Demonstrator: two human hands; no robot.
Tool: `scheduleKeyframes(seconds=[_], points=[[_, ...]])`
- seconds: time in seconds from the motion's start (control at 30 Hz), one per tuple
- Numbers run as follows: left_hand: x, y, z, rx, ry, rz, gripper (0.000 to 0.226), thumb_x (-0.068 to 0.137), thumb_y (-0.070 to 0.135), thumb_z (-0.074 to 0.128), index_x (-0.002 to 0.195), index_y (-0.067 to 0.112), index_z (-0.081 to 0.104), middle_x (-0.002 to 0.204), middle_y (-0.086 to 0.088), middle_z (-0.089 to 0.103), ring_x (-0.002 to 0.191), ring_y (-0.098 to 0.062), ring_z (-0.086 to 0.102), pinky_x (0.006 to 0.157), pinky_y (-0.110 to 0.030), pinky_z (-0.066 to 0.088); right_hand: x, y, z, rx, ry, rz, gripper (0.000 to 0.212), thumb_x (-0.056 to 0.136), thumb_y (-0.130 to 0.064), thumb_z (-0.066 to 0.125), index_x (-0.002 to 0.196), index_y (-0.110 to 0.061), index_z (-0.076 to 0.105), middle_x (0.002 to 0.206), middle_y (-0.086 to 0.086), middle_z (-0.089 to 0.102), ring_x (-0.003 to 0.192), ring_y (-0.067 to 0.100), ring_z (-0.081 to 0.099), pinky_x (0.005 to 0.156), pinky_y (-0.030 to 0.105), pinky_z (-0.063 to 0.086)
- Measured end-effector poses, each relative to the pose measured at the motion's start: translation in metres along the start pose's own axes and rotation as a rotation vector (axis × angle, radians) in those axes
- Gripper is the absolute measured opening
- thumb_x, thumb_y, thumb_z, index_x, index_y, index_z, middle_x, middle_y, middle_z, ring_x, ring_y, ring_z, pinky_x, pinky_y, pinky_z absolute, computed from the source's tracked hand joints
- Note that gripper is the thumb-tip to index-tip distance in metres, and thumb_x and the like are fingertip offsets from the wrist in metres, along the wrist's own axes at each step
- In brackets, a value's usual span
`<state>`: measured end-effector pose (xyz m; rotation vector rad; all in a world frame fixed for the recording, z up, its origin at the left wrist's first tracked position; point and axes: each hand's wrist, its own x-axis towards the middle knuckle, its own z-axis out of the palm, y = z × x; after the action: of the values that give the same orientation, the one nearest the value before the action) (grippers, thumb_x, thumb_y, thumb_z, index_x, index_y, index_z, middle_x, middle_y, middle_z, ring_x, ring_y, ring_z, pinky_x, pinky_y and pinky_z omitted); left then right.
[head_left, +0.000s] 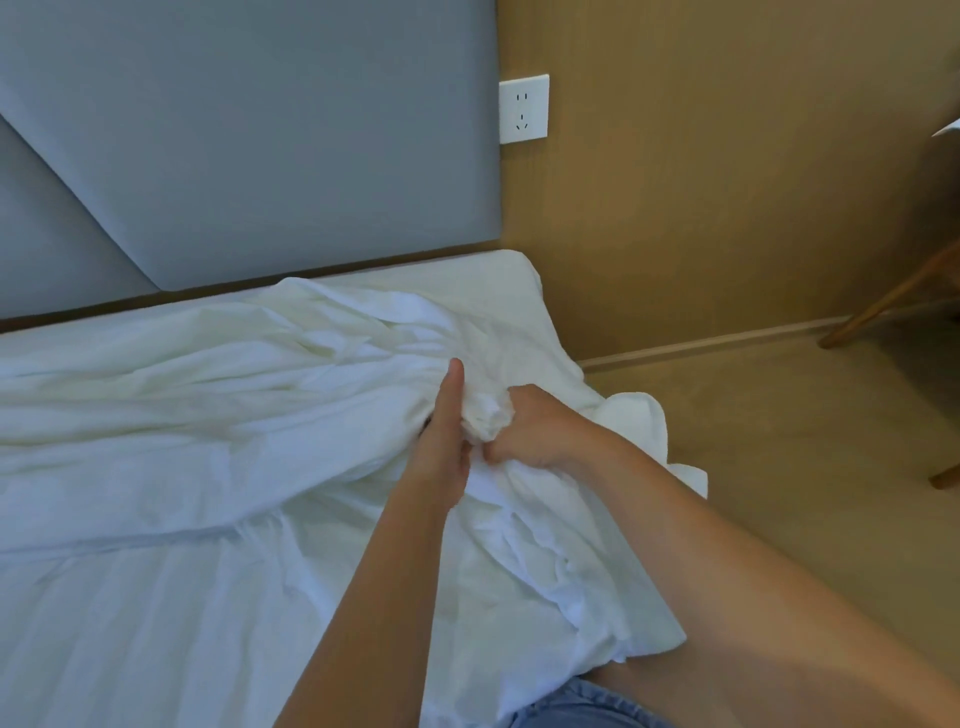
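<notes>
Duvet (208, 415) runs leftward, corner clenched between left hand (447, 447) and right hand (535, 426).

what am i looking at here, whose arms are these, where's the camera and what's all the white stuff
No machine here: these are a person's two bare arms, filmed by one wide-angle camera worn on their head, looking forward and down. That is why the arms enter from the bottom edge. The surface is a bed with a grey padded headboard behind it. On it lies crumpled white bedding. The right hand makes a fist round a bunched part of it; the left hand grips the same bunch, thumb straight, fingers hidden in the cloth. On the wall is a white socket; chair legs show at the right.
</notes>
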<state>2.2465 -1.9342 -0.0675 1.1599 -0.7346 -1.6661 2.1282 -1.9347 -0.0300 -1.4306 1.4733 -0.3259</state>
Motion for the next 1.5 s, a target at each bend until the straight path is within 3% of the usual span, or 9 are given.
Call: scheduleKeyframes(seconds=[0.23,0.33,0.6,0.7,0.83,0.93,1.23,1.37,1.5], points=[[0.021,-0.073,-0.042,1.363,-0.152,0.090,0.084,0.079,0.075,0.028,0.150,0.034,0.009,0.150,0.009,0.031,0.141,-0.015,0.017,0.115,-0.039,0.001,0.024,-0.006,-0.014,-0.248,0.415,-0.027,0.008,0.080,-0.022,0.055,0.080,-0.014,0.055,0.078,-0.001,0.056,0.070,0.020,0.053,0.055,0.025,0.035],[0.018,-0.100,-0.056,1.851,-0.130,-0.042,0.076,0.088,0.063,0.033,0.150,0.030,0.003,0.136,-0.004,0.049,0.127,-0.027,0.039,0.106,-0.047,0.016,0.034,-0.007,-0.009,-0.217,0.500,-0.088,0.011,0.083,-0.023,0.052,0.075,-0.016,0.049,0.072,-0.004,0.050,0.063,0.015,0.045,0.049,0.024,0.027],[-0.009,-0.074,-0.059,2.069,-0.195,-0.202,0.015,0.085,0.013,0.041,0.087,0.016,0.055,0.094,0.000,0.065,0.086,-0.019,0.060,0.070,-0.028,0.033,0.042,0.007,-0.009,0.002,0.371,0.025,0.025,0.085,-0.020,0.057,0.105,-0.005,0.061,0.100,0.010,0.066,0.091,0.029,0.062,0.077,0.041,0.052],[-0.011,-0.060,-0.050,1.987,-0.035,-0.207,0.026,0.085,0.019,0.046,0.109,0.018,0.057,0.114,-0.003,0.059,0.102,-0.022,0.056,0.081,-0.033,0.038,0.042,0.011,-0.005,0.089,0.364,0.054,0.024,0.081,-0.012,0.058,0.104,-0.004,0.062,0.101,0.014,0.067,0.092,0.031,0.063,0.079,0.042,0.053],[0.022,-0.071,-0.023,1.624,-0.009,0.339,0.072,0.089,0.040,0.050,0.150,0.021,0.016,0.154,-0.004,0.022,0.141,-0.023,0.020,0.112,-0.041,0.016,0.041,0.014,-0.006,0.098,0.338,0.076,0.026,0.078,-0.003,0.057,0.103,-0.002,0.062,0.101,0.018,0.066,0.087,0.031,0.063,0.069,0.035,0.049],[0.044,-0.085,-0.019,1.734,-0.232,0.164,0.056,0.093,0.035,0.043,0.145,0.025,0.026,0.149,0.000,0.032,0.140,-0.017,0.022,0.114,-0.044,0.004,0.042,0.013,-0.007,0.064,0.376,0.054,0.027,0.078,-0.006,0.058,0.105,-0.004,0.061,0.102,0.014,0.065,0.094,0.031,0.062,0.082,0.042,0.052],[-0.018,-0.087,-0.046,1.821,-0.185,-0.254,0.021,0.092,0.026,0.040,0.093,0.016,0.058,0.102,0.000,0.064,0.094,-0.020,0.060,0.071,-0.027,0.037,0.044,0.016,0.007,0.022,0.550,-0.060,0.026,0.083,-0.020,0.056,0.107,-0.010,0.055,0.102,0.004,0.061,0.090,0.025,0.058,0.069,0.029,0.045],[-0.026,-0.044,-0.026,0.894,0.130,0.021,0.012,0.088,0.014,0.048,0.087,0.011,0.059,0.088,-0.005,0.061,0.088,-0.021,0.057,0.076,-0.030,0.042,0.031,0.015,0.011,-0.064,0.557,-0.108,0.022,0.083,-0.020,0.055,0.102,-0.011,0.052,0.095,0.001,0.058,0.083,0.023,0.054,0.065,0.028,0.038],[-0.025,-0.008,-0.003,-0.344,-0.094,-0.051,0.055,0.073,0.037,0.068,0.117,0.005,0.060,0.118,-0.011,0.064,0.111,-0.022,0.060,0.097,-0.033,0.045,0.006,0.013,0.032,-0.274,0.482,-0.121,0.026,0.082,-0.025,0.059,0.093,-0.018,0.036,0.076,-0.008,0.045,0.073,0.021,0.051,0.058,0.030,0.035]])
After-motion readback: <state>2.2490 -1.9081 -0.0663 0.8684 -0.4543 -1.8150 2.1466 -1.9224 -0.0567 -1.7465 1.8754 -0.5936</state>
